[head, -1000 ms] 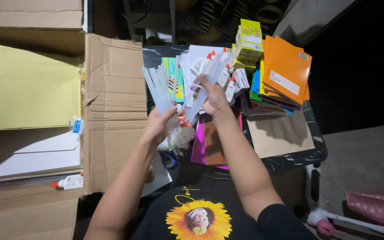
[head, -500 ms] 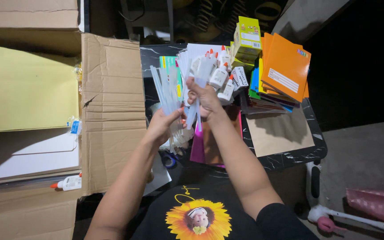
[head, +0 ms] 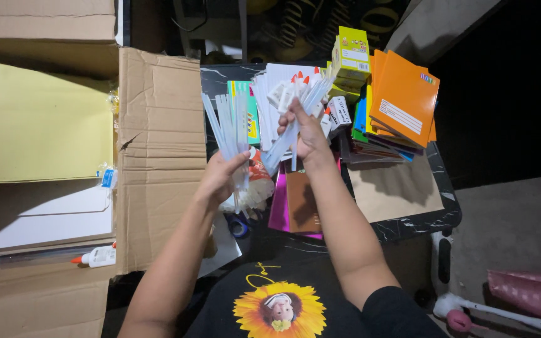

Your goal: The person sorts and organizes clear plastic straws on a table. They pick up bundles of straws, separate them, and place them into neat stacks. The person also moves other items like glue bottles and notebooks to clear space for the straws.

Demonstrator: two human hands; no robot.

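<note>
Plastic sticks, card and cardboard under my view

I see translucent, glossy plastic sticks (head: 230,128) in my left hand (head: 220,178); a matt, creased cardboard box flap (head: 161,156); smooth orange paper-covered notebooks (head: 405,97); shiny metallic pink sheet (head: 278,206); a polished dark marble-look table (head: 433,216); matt yellow paper (head: 39,122).

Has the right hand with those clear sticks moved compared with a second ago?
Yes. The right hand has shifted slightly up and away, towards the orange notebooks, spreading from the left hand.
</note>
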